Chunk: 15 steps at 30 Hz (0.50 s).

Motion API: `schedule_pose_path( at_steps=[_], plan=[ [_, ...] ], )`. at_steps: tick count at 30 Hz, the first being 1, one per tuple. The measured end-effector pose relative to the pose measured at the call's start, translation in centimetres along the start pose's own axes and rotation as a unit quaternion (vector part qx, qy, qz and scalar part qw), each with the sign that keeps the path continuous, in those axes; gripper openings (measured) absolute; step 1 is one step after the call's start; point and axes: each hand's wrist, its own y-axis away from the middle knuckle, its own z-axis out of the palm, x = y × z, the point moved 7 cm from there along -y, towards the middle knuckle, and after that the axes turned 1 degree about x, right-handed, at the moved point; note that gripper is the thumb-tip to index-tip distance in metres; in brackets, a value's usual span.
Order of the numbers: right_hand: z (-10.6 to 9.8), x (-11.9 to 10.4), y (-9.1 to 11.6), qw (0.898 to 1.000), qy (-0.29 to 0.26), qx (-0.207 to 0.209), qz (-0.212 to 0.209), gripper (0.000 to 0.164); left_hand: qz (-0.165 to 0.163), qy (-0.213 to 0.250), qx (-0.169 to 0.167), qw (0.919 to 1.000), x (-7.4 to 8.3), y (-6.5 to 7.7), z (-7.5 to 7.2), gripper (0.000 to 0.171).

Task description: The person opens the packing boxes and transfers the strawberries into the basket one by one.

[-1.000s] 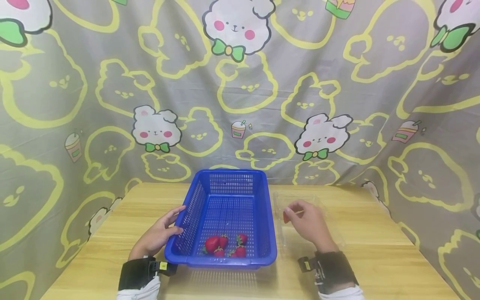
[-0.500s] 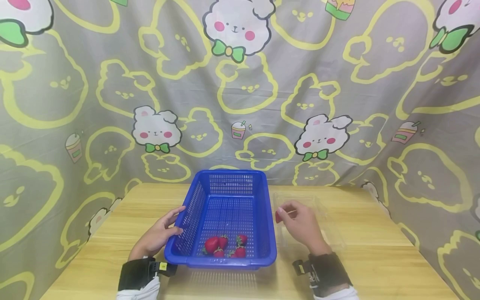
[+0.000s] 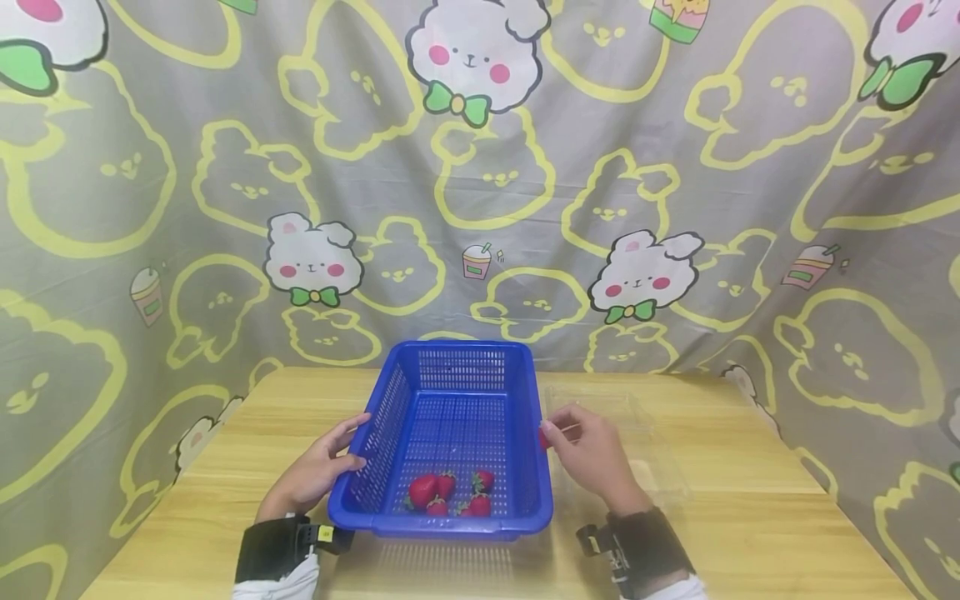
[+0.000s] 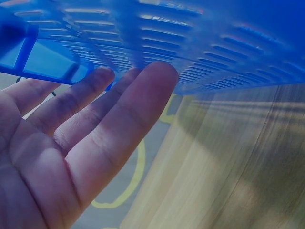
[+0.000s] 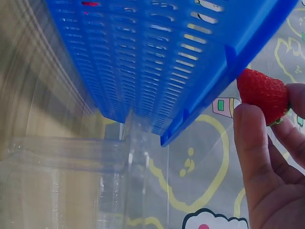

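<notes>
A blue perforated plastic basket (image 3: 440, 522) stands on the wooden table, with several red strawberries (image 3: 423, 490) in its near end. My left hand (image 3: 321, 467) touches the basket's left side with outstretched fingers; in the left wrist view the fingers (image 4: 119, 129) lie beneath the slotted wall. My right hand (image 3: 592, 454) pinches a single strawberry (image 5: 263, 94) between thumb and fingertips, just outside the basket's right rim (image 5: 267, 38). In the head view only a bit of that strawberry (image 3: 543, 437) shows, the fingers covering the rest.
A clear plastic container (image 5: 112, 155) sits right of the basket, partly behind my right hand. The wooden table (image 3: 750, 500) extends to both sides. A patterned grey curtain (image 3: 480, 325) hangs behind and at the sides.
My right hand has moved left with the strawberry, from over the clear container to the basket's right rim. My left hand and the basket have stayed in place.
</notes>
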Motion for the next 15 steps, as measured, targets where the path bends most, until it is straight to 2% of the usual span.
schedule_pose_path(
  at_steps=[15],
  plan=[
    [1.3,-0.7,0.4,1.000,0.000,-0.005,-0.022,0.006,0.002,0.001,0.003,1.0000,0.0,0.0,0.0,0.066]
  ],
)
